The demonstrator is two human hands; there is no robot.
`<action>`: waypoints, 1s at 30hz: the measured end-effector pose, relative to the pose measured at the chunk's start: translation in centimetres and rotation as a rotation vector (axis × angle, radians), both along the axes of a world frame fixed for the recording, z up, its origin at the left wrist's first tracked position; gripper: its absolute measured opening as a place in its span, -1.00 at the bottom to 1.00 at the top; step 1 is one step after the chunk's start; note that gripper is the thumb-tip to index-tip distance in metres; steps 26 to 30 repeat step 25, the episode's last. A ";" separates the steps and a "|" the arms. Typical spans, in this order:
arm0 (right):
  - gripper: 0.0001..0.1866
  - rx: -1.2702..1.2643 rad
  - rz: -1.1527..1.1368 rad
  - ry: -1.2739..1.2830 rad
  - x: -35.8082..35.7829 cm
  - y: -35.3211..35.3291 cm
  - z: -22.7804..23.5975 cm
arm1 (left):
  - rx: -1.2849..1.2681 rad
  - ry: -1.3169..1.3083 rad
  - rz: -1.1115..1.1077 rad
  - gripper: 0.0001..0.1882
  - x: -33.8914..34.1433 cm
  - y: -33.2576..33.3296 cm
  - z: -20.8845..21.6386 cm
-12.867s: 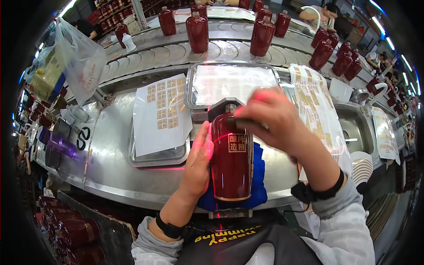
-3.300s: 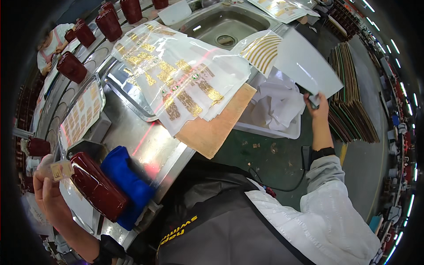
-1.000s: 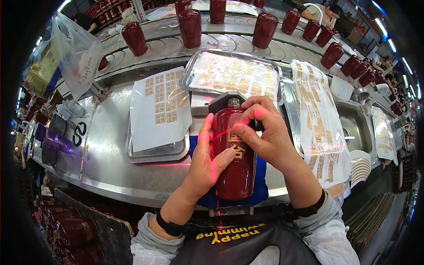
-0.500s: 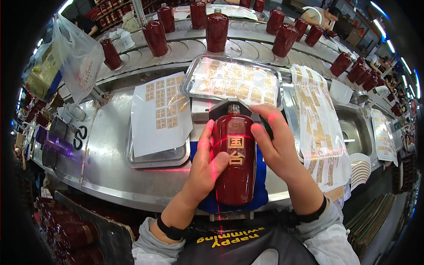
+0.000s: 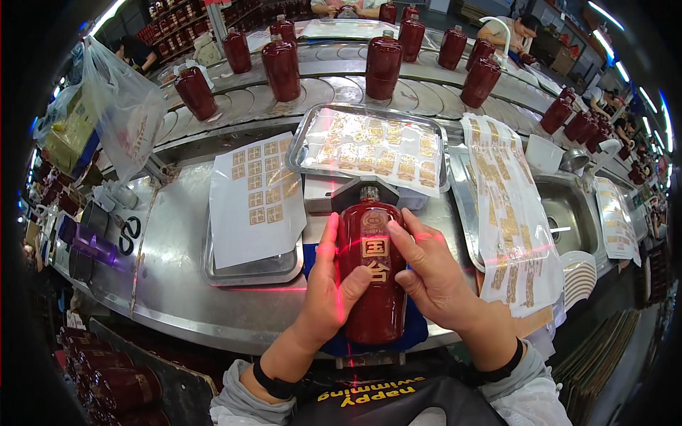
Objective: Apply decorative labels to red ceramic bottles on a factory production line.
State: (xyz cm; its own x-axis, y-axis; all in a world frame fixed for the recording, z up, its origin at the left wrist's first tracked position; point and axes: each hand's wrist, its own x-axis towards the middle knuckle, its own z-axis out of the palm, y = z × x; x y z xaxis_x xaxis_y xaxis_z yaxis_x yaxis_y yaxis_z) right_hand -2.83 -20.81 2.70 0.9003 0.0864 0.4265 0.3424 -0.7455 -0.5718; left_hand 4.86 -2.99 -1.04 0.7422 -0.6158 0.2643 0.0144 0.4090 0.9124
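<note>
A dark red glossy bottle with gold characters on its front leans back on a blue cloth, its neck in a dark angular holder. My left hand grips its left side, fingers along the edge and thumb on the front beside the lower character. From the right, my right hand holds the bottle, with its index fingertip on the upper front and its thumb lower at the side. Thin red light lines cross the bottle and both hands.
Beyond the bottle sits a metal tray with gold label sheets. A white label sheet lies left; long label strips hang right, beside a sink. Several red bottles stand on the curved conveyor. Black scissors lie far left.
My right hand has lowered, and its index finger has come down onto the bottle's upper front. My left hand keeps its grip. The bottles on the conveyor have shifted.
</note>
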 end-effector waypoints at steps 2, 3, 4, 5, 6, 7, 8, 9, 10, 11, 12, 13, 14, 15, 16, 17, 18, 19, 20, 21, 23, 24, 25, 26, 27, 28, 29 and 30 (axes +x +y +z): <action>-0.43 -0.032 -0.004 -0.005 0.1 0.2 0.4 | 0.022 -0.013 0.015 -0.16 0.0 -0.1 0.1; -0.43 -0.074 -0.017 0.012 0.1 0.3 0.4 | 0.009 0.015 0.004 -0.13 -0.1 -0.1 0.2; -0.43 -0.097 -0.024 -0.004 0.2 0.3 0.4 | 0.011 0.015 0.010 -0.14 -0.1 -0.1 0.2; -0.43 -0.095 -0.019 -0.014 0.2 0.3 0.4 | 0.025 -0.009 0.020 -0.14 -0.1 -0.1 0.2; -0.44 -0.106 -0.021 -0.009 0.3 0.4 0.5 | 0.026 -0.014 0.020 -0.14 0.0 -0.2 0.2; -0.44 -0.118 -0.023 -0.003 0.3 0.4 0.6 | 0.018 0.003 0.010 -0.14 0.0 -0.2 0.3; -0.44 -0.119 -0.022 -0.006 0.4 0.4 0.8 | 0.026 -0.021 0.021 -0.14 0.0 -0.2 0.3; -0.44 -0.120 -0.028 -0.005 0.5 0.5 1.0 | 0.028 -0.017 0.019 -0.14 0.0 -0.1 0.3; -0.44 -0.122 -0.034 -0.005 0.5 0.6 1.2 | 0.016 0.009 0.005 -0.14 0.0 -0.1 0.3; -0.44 -0.122 -0.035 -0.006 0.5 0.5 1.4 | 0.031 -0.016 0.017 -0.14 0.0 -0.1 0.4; -0.44 -0.120 -0.040 -0.013 0.6 0.5 1.6 | 0.035 -0.019 0.016 -0.14 -0.1 -0.1 0.4; -0.44 -0.127 -0.048 -0.012 0.7 0.5 1.8 | 0.039 -0.021 0.015 -0.14 -0.1 -0.1 0.4; -0.44 -0.117 -0.047 -0.018 0.9 0.5 1.8 | 0.040 -0.021 0.013 -0.14 -0.1 -0.1 0.5; -0.43 -0.136 -0.057 -0.022 1.0 0.6 1.9 | 0.028 -0.009 0.016 -0.14 -0.1 -0.1 0.5; -0.43 -0.163 -0.071 -0.020 1.1 0.6 1.9 | 0.016 0.004 0.019 -0.14 -0.1 -0.2 0.5; -0.43 -0.157 -0.067 -0.026 1.1 0.7 2.0 | 0.016 0.003 0.019 -0.14 -0.1 -0.2 0.5; -0.43 -0.158 -0.069 -0.023 1.2 0.7 2.0 | 0.010 0.013 0.014 -0.14 -0.2 -0.2 0.5; -0.43 -0.166 -0.074 -0.017 1.2 0.7 2.0 | 0.004 0.023 0.010 -0.13 -0.2 -0.2 0.5; -0.43 -0.161 -0.069 -0.020 1.2 0.7 2.1 | 0.004 0.023 0.012 -0.13 -0.2 -0.2 0.5; -0.43 -0.149 -0.073 -0.018 1.2 0.7 2.0 | 0.010 0.021 0.011 -0.13 -0.2 -0.2 0.5; -0.44 -0.137 -0.078 -0.014 1.3 0.7 2.0 | 0.015 0.019 0.010 -0.13 -0.1 -0.1 0.4; -0.44 -0.150 -0.082 -0.011 1.3 0.7 2.0 | 0.014 0.014 0.011 -0.13 -0.1 -0.1 0.4; -0.44 -0.173 -0.090 -0.006 1.4 0.7 2.0 | -0.004 0.036 -0.001 -0.13 0.0 -0.2 0.3; -0.44 -0.173 -0.090 -0.006 1.4 0.7 2.0 | -0.004 0.036 -0.001 -0.13 0.0 -0.2 0.3; -0.44 -0.173 -0.090 -0.006 1.4 0.7 2.0 | -0.004 0.036 -0.001 -0.13 0.0 -0.2 0.3; -0.44 -0.173 -0.090 -0.006 1.4 0.7 2.0 | -0.004 0.036 -0.001 -0.13 0.0 -0.2 0.3; -0.44 -0.173 -0.090 -0.006 1.4 0.7 2.0 | -0.004 0.036 -0.001 -0.13 0.0 -0.2 0.3; -0.44 -0.173 -0.090 -0.006 1.4 0.7 2.0 | -0.004 0.036 -0.001 -0.13 0.0 -0.2 0.3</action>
